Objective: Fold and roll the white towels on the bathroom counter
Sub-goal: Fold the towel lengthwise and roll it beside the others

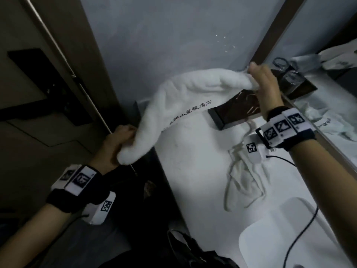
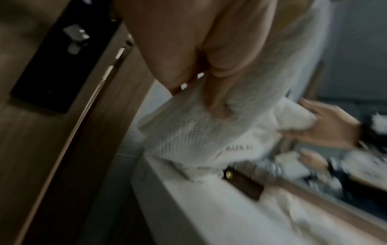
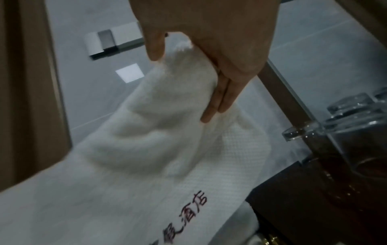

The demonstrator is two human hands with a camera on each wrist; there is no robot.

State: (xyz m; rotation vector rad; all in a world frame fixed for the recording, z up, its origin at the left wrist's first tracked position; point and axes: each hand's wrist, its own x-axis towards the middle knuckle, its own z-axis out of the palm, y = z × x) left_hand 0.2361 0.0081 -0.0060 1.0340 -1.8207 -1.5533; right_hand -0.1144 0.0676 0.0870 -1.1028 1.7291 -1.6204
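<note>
A white towel (image 1: 183,95) with dark embroidered characters hangs stretched in the air above the left end of the white counter (image 1: 193,157). My left hand (image 1: 119,144) grips its near end off the counter's left edge. My right hand (image 1: 260,84) pinches its far end up by the mirror frame, thumb on one side and fingers (image 3: 220,99) on the other. In the left wrist view the towel (image 2: 199,132) drapes from my left hand (image 2: 215,86), blurred. The right wrist view shows the towel (image 3: 136,149) sagging below my right hand (image 3: 188,79). A second crumpled white towel (image 1: 243,180) lies on the counter.
A dark tray (image 1: 241,111) with clear glasses (image 1: 289,80) stands against the mirror (image 1: 328,55) at the back. A white basin (image 1: 286,235) sits at the near right with a black cable (image 1: 301,235) across it. A wooden door (image 1: 38,74) stands on the left.
</note>
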